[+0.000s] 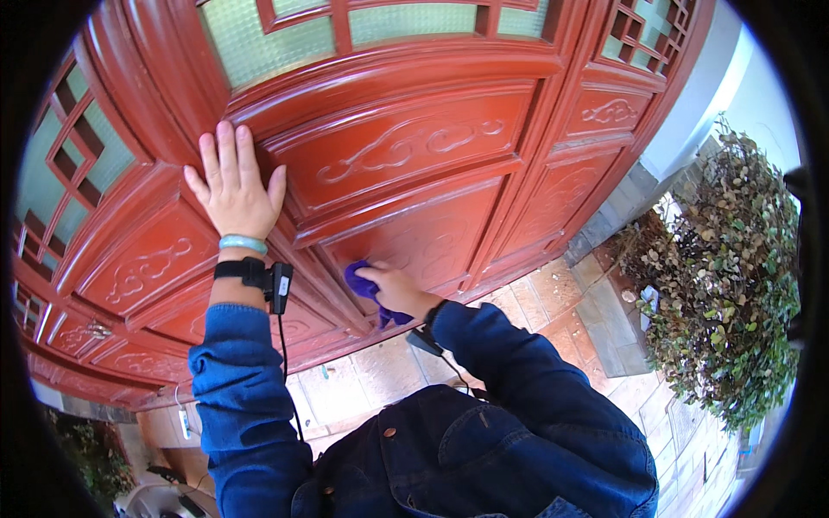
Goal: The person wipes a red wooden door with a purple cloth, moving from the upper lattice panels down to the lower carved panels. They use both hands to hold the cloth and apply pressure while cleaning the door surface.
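Observation:
My left hand (pixel 238 188) lies flat with fingers spread on the upright frame of a red carved wooden door (pixel 414 139). It holds nothing. A pale green bangle and a black strap with a small device are on that wrist. Lower and to the right, my right hand (pixel 398 291) is closed on a purple cloth (pixel 361 280), which touches the left side of a lower door panel with raised scrollwork. Part of the cloth hangs below the hand. Patterned glass (pixel 411 22) sits behind lattice bars above the panels.
Stone paving tiles (pixel 382 372) run along the foot of the doors. A leafy shrub (pixel 725 278) stands at the right beside a white wall (pixel 693 116). A small white and blue object (pixel 184 421) hangs by a cord at the lower left. Black cables trail from both wrists.

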`<move>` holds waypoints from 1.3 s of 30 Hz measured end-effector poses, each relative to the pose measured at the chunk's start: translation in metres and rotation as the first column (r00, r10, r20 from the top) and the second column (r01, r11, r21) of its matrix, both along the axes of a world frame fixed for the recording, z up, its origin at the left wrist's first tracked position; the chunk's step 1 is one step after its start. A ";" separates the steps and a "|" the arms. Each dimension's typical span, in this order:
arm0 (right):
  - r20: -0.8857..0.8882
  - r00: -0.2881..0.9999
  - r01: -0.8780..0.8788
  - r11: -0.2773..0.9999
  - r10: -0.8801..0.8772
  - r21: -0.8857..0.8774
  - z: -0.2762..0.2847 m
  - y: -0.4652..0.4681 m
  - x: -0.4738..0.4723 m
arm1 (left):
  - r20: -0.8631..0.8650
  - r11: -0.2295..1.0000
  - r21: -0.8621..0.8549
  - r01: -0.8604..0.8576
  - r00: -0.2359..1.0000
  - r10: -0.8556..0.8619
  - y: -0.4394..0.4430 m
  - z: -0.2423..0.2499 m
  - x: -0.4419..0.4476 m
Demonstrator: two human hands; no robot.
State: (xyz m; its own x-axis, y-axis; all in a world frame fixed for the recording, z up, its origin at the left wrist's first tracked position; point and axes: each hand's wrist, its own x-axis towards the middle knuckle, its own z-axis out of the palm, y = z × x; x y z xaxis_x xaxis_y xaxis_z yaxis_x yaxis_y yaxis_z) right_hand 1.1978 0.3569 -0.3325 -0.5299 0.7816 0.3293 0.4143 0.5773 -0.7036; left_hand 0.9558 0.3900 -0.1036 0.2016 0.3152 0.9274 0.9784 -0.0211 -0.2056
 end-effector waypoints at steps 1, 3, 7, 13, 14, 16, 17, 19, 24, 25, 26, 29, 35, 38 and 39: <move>-0.046 0.998 0.047 0.999 -0.046 0.009 -0.004 0.005 0.020 | 0.001 1.000 -0.001 -0.006 1.000 0.006 0.000 0.000 0.000; -0.240 0.964 0.150 0.976 -0.109 0.158 -0.002 0.017 0.066 | 0.000 1.000 0.001 -0.011 1.000 0.011 0.001 0.000 -0.001; -0.386 0.819 0.570 0.685 -0.425 0.454 0.046 0.047 0.156 | -0.018 1.000 0.019 -0.020 1.000 0.020 0.001 0.001 -0.002; -0.436 0.579 0.815 0.469 -0.689 0.340 0.104 0.114 0.208 | -0.043 0.998 0.014 -0.056 0.997 0.057 0.001 0.001 -0.003; -0.387 0.563 0.824 0.462 -0.730 0.328 0.099 0.115 0.206 | -0.042 0.998 0.013 -0.056 0.998 0.057 0.002 0.001 -0.003; -0.367 0.623 0.780 0.516 -0.691 0.353 0.086 0.113 0.204 | -0.041 0.998 0.009 -0.058 0.997 0.058 0.002 0.001 -0.004; -0.308 0.642 0.767 0.594 -0.703 0.243 0.080 0.109 0.203 | -0.039 0.998 0.006 -0.059 0.997 0.059 0.001 0.001 -0.004; -0.491 0.697 0.659 0.737 -0.523 0.151 0.079 0.103 0.211 | -0.036 0.998 0.002 -0.062 0.997 0.062 0.000 -0.001 -0.004; -0.592 0.709 0.569 0.806 -0.382 0.162 0.151 0.115 0.239 | -0.042 0.998 -0.008 -0.067 0.997 0.067 0.000 -0.002 -0.005; -0.624 0.703 0.589 0.771 -0.342 0.240 0.173 0.117 0.241 | -0.046 0.998 0.000 -0.065 0.997 0.065 0.001 -0.002 -0.005; -0.646 0.687 0.662 0.654 -0.334 0.366 0.198 0.122 0.240 | -0.054 0.998 0.012 -0.065 0.996 0.065 0.001 -0.002 -0.006; -0.713 0.650 0.735 0.458 -0.263 0.501 0.272 0.133 0.223 | -0.036 0.998 0.010 -0.063 0.997 0.063 0.001 -0.004 -0.006; -0.515 0.785 0.580 0.117 -0.343 0.806 0.382 0.126 0.174 | -0.013 0.998 -0.014 -0.056 0.998 0.056 -0.003 -0.004 -0.007; -0.369 0.831 0.494 0.247 -0.416 0.834 0.430 0.118 0.174 | -0.048 0.996 -0.046 -0.081 0.996 0.079 -0.009 0.001 -0.005; -0.326 0.859 0.459 0.310 -0.396 0.832 0.444 0.115 0.178 | -0.026 0.994 -0.060 -0.086 0.996 0.085 -0.011 0.002 -0.002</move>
State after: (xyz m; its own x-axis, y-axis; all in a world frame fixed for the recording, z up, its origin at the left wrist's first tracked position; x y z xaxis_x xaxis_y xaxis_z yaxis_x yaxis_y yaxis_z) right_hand 1.3755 0.4723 0.1113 -0.1714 0.1678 0.9708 0.7813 0.6234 0.0302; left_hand 0.9535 0.3785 -0.1017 0.1930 0.3885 0.9010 0.9721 0.0493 -0.2295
